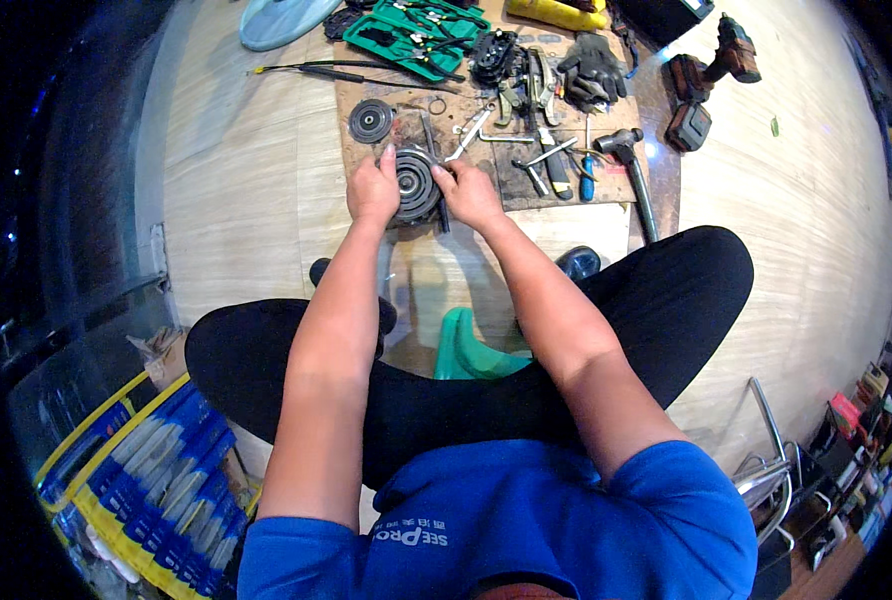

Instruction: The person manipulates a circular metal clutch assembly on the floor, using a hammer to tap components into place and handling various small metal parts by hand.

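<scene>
Between my two hands is a dark round metal pulley (413, 187) with ring-shaped grooves on its face. My left hand (372, 190) grips its left rim, thumb pointing up. On the opposite side my right hand (469, 193) is closed on the upper right rim. A dark metal bar (443, 213) runs beside the pulley, partly behind my right hand; whether it touches the pulley I cannot tell. Just beyond my left hand lies a flat round disc (370, 121). A wrench (472, 134) lies farther off, near the right hand.
On the stained board (361, 92) lie a hammer (623, 148), a blue-handled screwdriver (587, 180), a puller (537, 88) and dark gloves (591, 70). A green tool case (371, 35) stands behind. A cordless drill (733, 52) is right. A green stool (459, 345) shows between my legs.
</scene>
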The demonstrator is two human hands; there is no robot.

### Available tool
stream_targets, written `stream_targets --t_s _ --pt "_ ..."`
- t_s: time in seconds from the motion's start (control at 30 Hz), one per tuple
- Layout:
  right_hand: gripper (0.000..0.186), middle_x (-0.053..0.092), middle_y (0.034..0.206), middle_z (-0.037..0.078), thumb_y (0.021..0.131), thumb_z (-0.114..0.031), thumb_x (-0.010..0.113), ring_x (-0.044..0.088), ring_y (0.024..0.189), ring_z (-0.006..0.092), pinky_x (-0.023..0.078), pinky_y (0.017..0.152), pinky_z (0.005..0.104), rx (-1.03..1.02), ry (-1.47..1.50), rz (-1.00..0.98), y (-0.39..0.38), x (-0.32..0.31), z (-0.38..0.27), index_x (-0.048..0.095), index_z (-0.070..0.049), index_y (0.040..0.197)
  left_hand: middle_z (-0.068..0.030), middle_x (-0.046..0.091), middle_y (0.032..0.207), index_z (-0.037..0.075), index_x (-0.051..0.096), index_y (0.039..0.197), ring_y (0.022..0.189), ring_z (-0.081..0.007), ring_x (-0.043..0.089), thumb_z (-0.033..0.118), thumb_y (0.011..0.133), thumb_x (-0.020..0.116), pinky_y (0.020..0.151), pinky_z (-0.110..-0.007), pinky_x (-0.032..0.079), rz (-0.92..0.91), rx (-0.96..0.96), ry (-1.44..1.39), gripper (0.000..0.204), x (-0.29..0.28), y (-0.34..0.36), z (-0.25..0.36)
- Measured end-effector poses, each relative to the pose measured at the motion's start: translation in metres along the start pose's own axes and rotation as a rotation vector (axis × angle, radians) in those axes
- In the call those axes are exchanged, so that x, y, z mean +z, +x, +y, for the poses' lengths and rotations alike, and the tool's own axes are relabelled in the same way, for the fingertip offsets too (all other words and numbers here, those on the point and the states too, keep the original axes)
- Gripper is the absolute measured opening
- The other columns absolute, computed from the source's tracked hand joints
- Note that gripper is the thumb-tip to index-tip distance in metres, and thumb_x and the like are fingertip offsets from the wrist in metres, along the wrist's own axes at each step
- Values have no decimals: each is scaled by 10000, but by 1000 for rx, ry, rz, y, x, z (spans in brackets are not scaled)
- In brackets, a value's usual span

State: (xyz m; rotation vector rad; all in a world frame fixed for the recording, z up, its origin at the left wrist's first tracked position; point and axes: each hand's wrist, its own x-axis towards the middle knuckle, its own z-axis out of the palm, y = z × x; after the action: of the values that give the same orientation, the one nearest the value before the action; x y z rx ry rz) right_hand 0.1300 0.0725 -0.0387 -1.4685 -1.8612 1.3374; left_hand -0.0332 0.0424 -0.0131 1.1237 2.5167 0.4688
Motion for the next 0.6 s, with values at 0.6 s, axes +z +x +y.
stream_targets --t_s 0.6 --pt "395 663 753 154 961 -371 542 654 632 233 506 620 368 1 73 90 -1 24 33 643 3 1037 -247 616 1053 1 655 991 1025 -409 554 402 972 460 907 -487 429 273 -116 -266 446 32 -29 -22"
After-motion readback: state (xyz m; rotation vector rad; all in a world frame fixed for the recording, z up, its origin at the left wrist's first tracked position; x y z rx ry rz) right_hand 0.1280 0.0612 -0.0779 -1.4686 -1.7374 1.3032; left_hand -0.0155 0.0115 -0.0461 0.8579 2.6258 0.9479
